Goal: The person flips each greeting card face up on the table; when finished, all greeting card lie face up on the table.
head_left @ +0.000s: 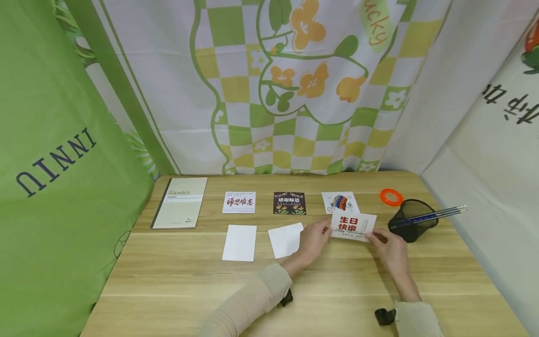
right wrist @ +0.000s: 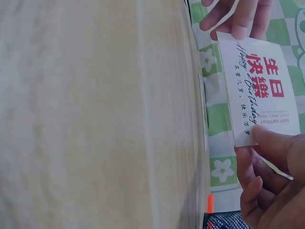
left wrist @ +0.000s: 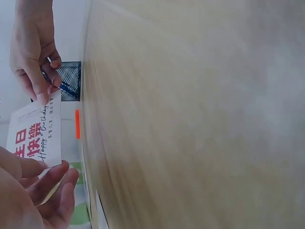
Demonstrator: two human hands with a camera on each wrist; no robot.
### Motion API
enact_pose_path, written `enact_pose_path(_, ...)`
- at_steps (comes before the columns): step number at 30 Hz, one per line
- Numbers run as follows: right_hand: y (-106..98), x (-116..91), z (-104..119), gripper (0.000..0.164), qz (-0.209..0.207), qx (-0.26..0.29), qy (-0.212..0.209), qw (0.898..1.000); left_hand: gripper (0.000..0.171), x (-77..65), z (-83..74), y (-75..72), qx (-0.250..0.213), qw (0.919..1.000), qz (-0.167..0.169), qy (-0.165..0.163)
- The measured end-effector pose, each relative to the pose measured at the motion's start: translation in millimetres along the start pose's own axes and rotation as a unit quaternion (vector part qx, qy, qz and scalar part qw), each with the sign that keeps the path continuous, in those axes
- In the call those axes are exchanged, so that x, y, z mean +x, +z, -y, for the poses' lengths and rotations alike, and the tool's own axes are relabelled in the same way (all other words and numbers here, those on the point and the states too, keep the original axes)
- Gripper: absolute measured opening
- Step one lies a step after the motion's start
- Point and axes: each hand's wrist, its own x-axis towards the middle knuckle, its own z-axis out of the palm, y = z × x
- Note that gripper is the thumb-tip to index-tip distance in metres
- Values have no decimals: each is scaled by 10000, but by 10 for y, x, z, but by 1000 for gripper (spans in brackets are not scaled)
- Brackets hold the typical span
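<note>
A white birthday card (head_left: pixel 353 226) with red Chinese characters and "Happy Birthday" script is held up above the table between both hands. My left hand (head_left: pixel 313 238) pinches its left edge, thumb on the printed face in the left wrist view. On the opposite edge, my right hand (head_left: pixel 390 250) pinches the card between thumb and fingers, also plain in the right wrist view. Just behind it lies a white card (head_left: pixel 337 201) with a colourful print, partly covered by the held one. Near my left wrist lies a blank white card (head_left: pixel 284 239), partly hidden by that hand.
Another blank card (head_left: pixel 239 243) lies to the left. Behind are a dark card (head_left: pixel 289 203) and a white card with red writing (head_left: pixel 238 202). A Gambit notebook (head_left: pixel 179 203) sits far left. At right stand a mesh pen holder (head_left: pixel 410 224) with pencils and an orange ring (head_left: pixel 391 197).
</note>
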Motion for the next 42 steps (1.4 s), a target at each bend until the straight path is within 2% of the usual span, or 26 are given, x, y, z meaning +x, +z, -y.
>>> enact_pose_path(5,12,9,22,21,6,63,253,9997,37,-15,-9,26,-90,9998,92,-154)
enact_pose_path(12,16,-5,48,22,228,196,442,9986,36,-52,-45,57,-136,9991,-196,-364)
enact_pose_path(15,20,-12,46,23,302,196,502,9981,39,-65,-63,74,-353,9978,-224,-524)
enact_pose_path(18,25,-16,29,24,432,139,605,9971,41,-71,-77,91,-971,9914,-151,-859)
enact_pose_path(21,26,-12,7,26,638,102,772,9949,41,-74,-89,110,-1659,9783,-35,-1243)
enact_pose_path(25,22,-3,-19,28,906,39,940,9914,42,-78,-89,139,-1939,9701,124,-1453)
enact_pose_path(31,-4,-8,-57,32,1245,-51,921,9879,37,-82,-84,187,-1870,9703,169,-1524)
enact_pose_path(38,-18,3,-89,32,1460,-168,766,9862,35,-62,-83,227,-1372,9788,355,-1475)
enact_pose_path(42,-11,13,-97,33,1559,-254,810,9841,33,-48,-78,241,-1196,9809,467,-1463)
